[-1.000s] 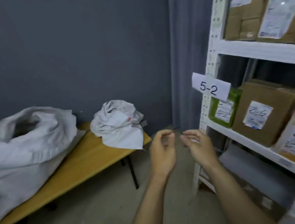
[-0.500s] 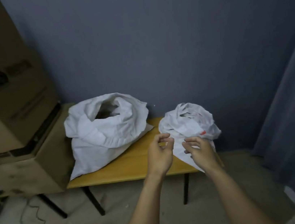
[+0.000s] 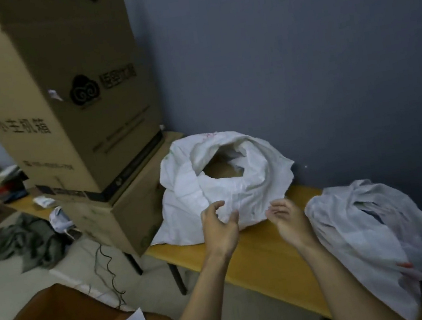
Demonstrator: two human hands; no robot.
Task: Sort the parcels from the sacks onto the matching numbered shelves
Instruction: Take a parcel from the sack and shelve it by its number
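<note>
**Two hands at the mouth of the big sack**

A dark blue-grey wall (image 3: 298, 52) is closing off the back of the room, and a yellow wooden table (image 3: 260, 250) is running along it. Two cardboard boxes are crowding the table's left end: the tall upper box (image 3: 73, 97) is sitting skewed on the lower box (image 3: 122, 215), which is pressing against the large sack (image 3: 181, 191). On the floor to the left, a grey cloth (image 3: 26, 242) is lying in a heap and a thin cable (image 3: 108, 269) is trailing down.

The large sack is white and crumpled, slumping on the table with its mouth gaping upward; a brown parcel (image 3: 222, 170) is showing inside. A smaller white sack (image 3: 362, 225) is lying to its right, hanging over the table's front edge.

The left hand (image 3: 221, 231) is reaching at the large sack's front, fingers loosely curled and thumb raised against the cloth; whether it is gripping cannot be told. The right hand (image 3: 290, 222) is hovering between the two sacks, fingers loosely curled and holding nothing.
</note>
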